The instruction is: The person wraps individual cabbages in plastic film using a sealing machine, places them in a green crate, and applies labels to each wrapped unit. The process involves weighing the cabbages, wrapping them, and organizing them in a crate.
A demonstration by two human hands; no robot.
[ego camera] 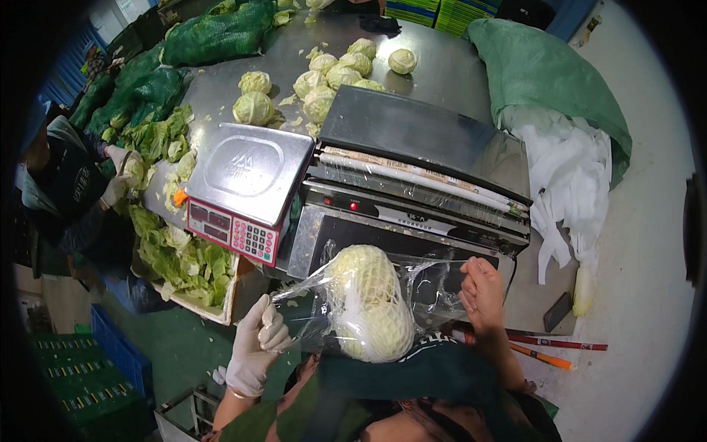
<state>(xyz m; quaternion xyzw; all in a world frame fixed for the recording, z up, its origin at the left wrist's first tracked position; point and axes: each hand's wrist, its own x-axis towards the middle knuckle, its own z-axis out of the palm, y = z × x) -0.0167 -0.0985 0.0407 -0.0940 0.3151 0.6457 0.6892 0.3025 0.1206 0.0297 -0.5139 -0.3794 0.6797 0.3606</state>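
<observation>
Two pale green cabbages (pixel 373 304) in white foam netting lie within clear plastic film (pixel 315 301), near my body and over the front edge of a film wrapping machine (pixel 414 215). My left hand (pixel 262 331), in a white glove, grips the film's left end. On the other side my right hand (pixel 481 293), ungloved, pinches the film's right end, and the film is stretched between both hands. A red light glows on the machine's front panel. Film rolls (pixel 414 179) lie below its raised dark cover.
A digital scale (pixel 248 171) stands left of the machine. Loose cabbages (pixel 326 77) and green mesh sacks (pixel 221 36) lie behind. Leaves fill a box (pixel 231 298) at left, near a co-worker (pixel 72 171) trimming a cabbage. White netting (pixel 563 160) spills from a sack at right, above a phone (pixel 558 312).
</observation>
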